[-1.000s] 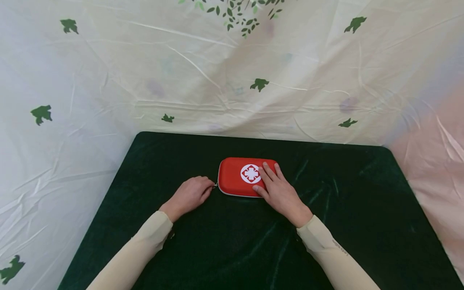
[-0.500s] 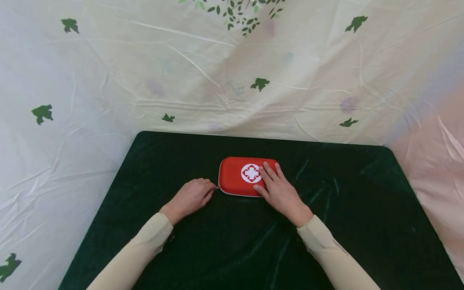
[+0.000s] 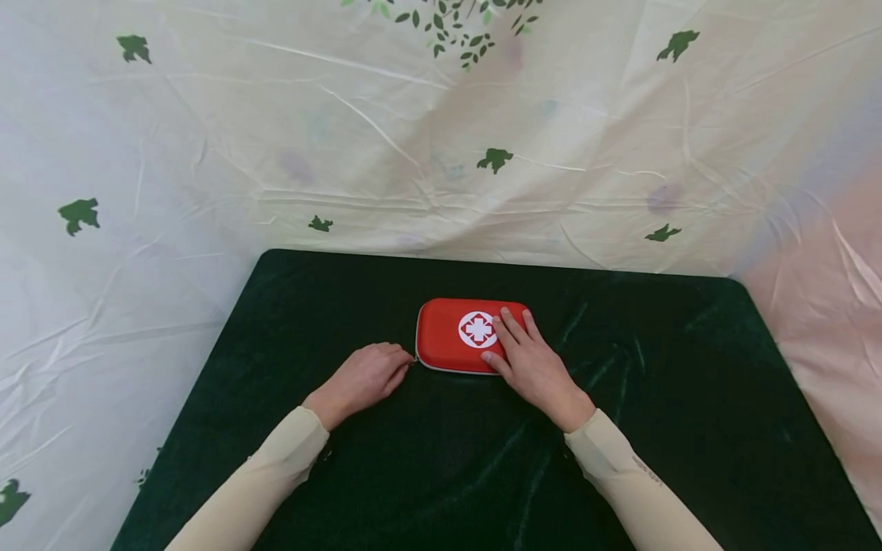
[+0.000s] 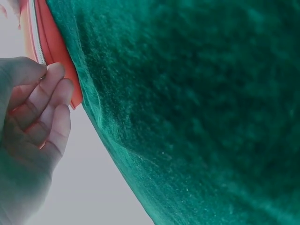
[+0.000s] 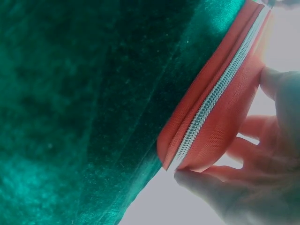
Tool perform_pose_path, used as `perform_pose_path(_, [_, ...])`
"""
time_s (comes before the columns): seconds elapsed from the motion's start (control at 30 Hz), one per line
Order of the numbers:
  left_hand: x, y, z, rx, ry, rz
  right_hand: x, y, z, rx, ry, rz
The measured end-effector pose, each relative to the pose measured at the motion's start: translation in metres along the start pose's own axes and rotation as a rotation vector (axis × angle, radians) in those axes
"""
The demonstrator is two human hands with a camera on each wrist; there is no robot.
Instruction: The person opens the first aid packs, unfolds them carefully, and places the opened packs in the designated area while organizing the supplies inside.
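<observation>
A red zippered first-aid case [image 3: 441,333] with a white cross emblem lies on the dark green cloth. At its near left corner, my left hand [image 3: 364,376] pinches the small metal zipper pull [image 3: 415,360] between thumb and forefinger; the fingertips mostly cover it. In the left wrist view the silver zipper [image 4: 36,37] runs up to those fingertips. My right hand [image 3: 534,369] rests spread over the right end of the lid, partly covering the emblem. Along the side seen in the right wrist view, the zipper teeth [image 5: 206,108] are meshed.
Green velvety cloth [image 3: 441,467] covers the table, with faint creases right of the case. White fabric [image 3: 386,138] with green bird and leaf prints hangs behind and at the left; pinkish fabric [image 3: 837,306] hangs at the right.
My left hand has moved slightly nearer to me with the zipper pull, round the case's left end toward the near corner. The right hand has stayed in place on the lid.
</observation>
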State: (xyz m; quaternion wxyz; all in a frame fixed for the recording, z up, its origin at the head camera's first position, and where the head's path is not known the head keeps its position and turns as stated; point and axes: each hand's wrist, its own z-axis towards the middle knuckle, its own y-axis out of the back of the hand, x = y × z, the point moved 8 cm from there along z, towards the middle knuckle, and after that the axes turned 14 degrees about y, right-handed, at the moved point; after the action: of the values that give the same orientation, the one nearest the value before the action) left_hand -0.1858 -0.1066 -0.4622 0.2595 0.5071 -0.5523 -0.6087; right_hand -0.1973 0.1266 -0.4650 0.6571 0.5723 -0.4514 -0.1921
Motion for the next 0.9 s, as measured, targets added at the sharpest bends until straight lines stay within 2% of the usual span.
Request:
perform_pose_path(0.43, [-0.013,-0.005,-0.004,0.052,-0.051,-0.011,0.001,-0.001,-0.001,0.001,0.001,-0.023])
perform_pose_path(0.7, [-0.018,-0.007,-0.007,0.026,-0.071,-0.041,0.001,-0.001,-0.001,0.002,0.005,-0.024])
perform_pose_path(0.9, [-0.025,-0.011,-0.008,0.030,-0.064,-0.035,0.000,-0.002,-0.001,0.001,0.004,-0.021])
